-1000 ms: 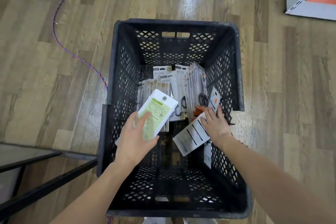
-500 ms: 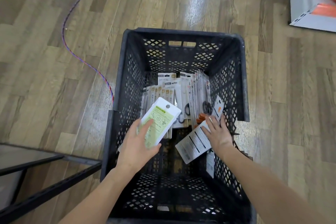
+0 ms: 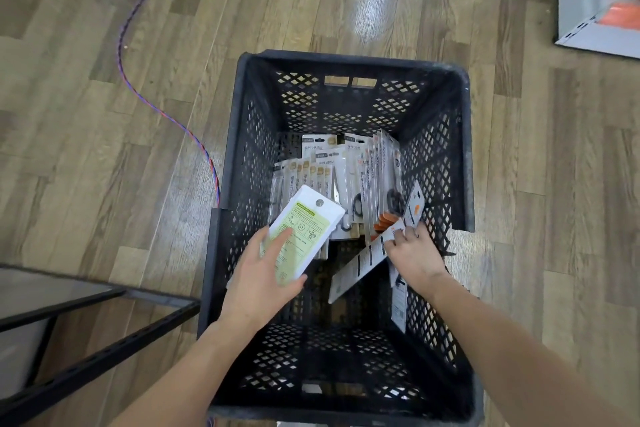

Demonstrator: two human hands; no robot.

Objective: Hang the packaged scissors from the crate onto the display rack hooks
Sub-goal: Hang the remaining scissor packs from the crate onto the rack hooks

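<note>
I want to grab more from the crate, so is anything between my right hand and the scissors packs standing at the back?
Yes. The right hand is on a tilted white pack lying in front of the standing scissors packs in the black crate.

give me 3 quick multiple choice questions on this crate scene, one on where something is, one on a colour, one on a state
1. Where does the striped cord lie?
A. inside the crate
B. on the wooden floor left of the crate
C. over the person's right arm

2. What colour is the crate?
A. black
B. blue
C. white

3. What is the left hand doing?
A. hanging empty beside the crate
B. resting flat on the crate rim
C. holding a white package with a green label

Answers:
1 B, the cord runs across the floorboards and ends near the crate's left wall.
2 A, its lattice walls and rim are black.
3 C, the thumb and fingers are wrapped round the package above the crate, while the right hand grips another pack.
</note>
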